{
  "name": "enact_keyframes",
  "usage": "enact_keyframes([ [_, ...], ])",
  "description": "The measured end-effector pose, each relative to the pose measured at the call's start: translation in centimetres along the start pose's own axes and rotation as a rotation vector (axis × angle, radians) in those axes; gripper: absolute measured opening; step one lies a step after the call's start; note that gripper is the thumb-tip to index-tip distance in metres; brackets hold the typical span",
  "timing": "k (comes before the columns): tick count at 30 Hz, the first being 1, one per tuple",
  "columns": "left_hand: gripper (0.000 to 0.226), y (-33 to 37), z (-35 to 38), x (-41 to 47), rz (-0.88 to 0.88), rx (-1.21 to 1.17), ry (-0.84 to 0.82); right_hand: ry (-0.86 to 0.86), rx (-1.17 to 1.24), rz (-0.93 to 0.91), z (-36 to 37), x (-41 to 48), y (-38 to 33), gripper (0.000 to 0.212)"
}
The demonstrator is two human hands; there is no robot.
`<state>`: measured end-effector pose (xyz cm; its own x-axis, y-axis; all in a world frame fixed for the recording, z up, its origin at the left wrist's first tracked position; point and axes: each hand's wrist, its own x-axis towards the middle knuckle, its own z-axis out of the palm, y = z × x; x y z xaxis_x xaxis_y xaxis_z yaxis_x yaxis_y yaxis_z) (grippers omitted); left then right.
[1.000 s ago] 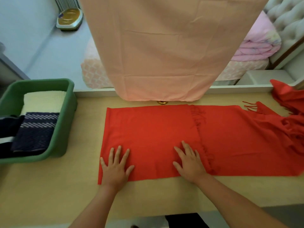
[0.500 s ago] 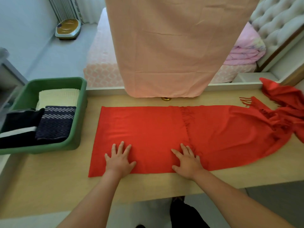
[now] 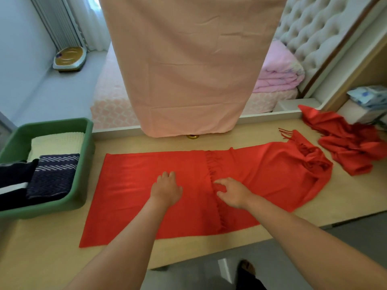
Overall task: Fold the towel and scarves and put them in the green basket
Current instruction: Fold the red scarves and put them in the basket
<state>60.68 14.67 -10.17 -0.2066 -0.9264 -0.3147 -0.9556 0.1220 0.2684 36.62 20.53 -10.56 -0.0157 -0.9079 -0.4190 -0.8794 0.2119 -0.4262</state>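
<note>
Green basket [image 3: 84, 164] at the left end of the desk [image 3: 41, 248], folded cloths [image 3: 52, 174] inside. Red scarf [image 3: 129, 195] spread on desk. Left hand [image 3: 166, 189] rests on it, grip unclear. Right hand [image 3: 232, 192] pinches its fringed edge. Second scarf [image 3: 351, 151] bunched far right.

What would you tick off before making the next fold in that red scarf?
1. The left hand presses flat on the red scarf: ok.
2. The right hand has a grip on the fringed edge: ok, its fingers curl round the cloth.
3. The scarf's left half lies smooth on the table: ok.
4. The scarf's right end lies flat: not ok, it is bunched.
5. The green basket has room beside the cream towel and dark scarves: cannot tell.
</note>
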Motion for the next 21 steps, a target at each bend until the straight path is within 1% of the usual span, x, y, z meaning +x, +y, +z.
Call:
enact_keyframes([
  [3, 0.050, 5.4, 0.4, 1.6, 0.114, -0.108, -0.027, 0.076, 0.003, 0.021, -3.4, -0.3, 4.4, 0.046],
  [7, 0.052, 13.7, 2.6, 4.0, 0.233, -0.162, -0.096, 0.123, -0.013, 0.075, -7.2, -0.6, 12.1, 0.042],
  [13, 0.047, 28.1, 8.3, 7.6, 0.362, -0.137, -0.169, 0.193, -0.110, 0.156, -13.1, -0.9, 26.3, 0.040],
  [16, 0.046, 34.8, 10.9, 9.0, 0.405, -0.058, -0.200, 0.204, -0.181, 0.161, -15.7, -1.0, 32.5, 0.048],
  [18, 0.050, 38.2, 12.6, 9.6, 0.415, 0.040, -0.232, 0.118, -0.217, 0.121, -16.7, -0.5, 35.8, 0.060],
  [21, 0.061, 41.9, 14.9, 9.7, 0.421, 0.186, -0.353, -0.105, -0.248, 0.078, -17.2, 0.3, 39.0, 0.074],
])
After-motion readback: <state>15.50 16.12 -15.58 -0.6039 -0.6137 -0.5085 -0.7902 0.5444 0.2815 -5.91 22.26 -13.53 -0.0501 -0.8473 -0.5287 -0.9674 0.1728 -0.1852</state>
